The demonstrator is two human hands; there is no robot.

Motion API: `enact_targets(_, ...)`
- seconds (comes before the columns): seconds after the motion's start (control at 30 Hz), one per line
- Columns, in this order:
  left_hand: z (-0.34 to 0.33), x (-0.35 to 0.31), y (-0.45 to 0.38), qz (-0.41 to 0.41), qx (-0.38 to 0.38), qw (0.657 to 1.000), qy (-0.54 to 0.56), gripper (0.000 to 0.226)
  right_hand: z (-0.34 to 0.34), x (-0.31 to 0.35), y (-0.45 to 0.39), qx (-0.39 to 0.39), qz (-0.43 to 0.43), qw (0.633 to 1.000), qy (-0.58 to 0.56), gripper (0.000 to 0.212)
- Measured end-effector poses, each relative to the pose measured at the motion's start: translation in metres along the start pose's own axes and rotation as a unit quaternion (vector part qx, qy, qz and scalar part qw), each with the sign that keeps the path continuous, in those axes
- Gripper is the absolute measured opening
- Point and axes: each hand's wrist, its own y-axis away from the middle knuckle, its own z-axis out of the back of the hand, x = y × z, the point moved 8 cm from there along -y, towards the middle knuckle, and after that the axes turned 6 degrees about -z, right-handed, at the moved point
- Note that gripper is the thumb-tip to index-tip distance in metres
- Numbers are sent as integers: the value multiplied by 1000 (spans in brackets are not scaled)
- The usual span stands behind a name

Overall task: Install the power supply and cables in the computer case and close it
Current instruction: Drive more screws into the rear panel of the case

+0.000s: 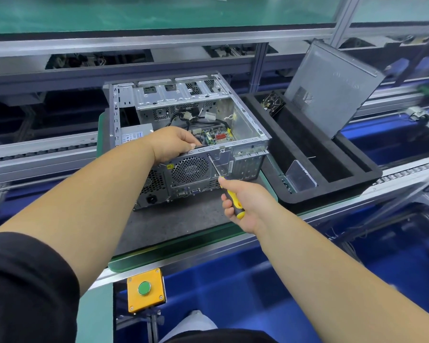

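Left hand [174, 144] grips case [248, 125], right hand [243, 201] screwdriver [229, 191], on grey mat [183, 219]

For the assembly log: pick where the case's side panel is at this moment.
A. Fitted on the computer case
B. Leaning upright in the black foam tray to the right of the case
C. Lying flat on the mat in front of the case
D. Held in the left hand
B: the side panel stands tilted in the black foam tray, while the computer case lies open on top with its inside exposed.
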Motion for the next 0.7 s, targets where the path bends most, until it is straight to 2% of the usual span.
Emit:
enact_targets(0.23,0,1,0,3,0,1000,-3,23,-3,0,-2,6,-21,999,46,53)
enact_targets(0.37,1,4,-2,1,-9,1000,-2,21,-7,-1,-1,26,-23,999,-17,35)
enact_targets(0.5,1,3,-4,-7,-7,1000,-5,21,-4,-1,-2,13,-3,1000,-1,22)
enact_targets(0.7,2,3,-2,-5,-8,1000,0,21,0,-1,-3,0,-7,998,56,51)
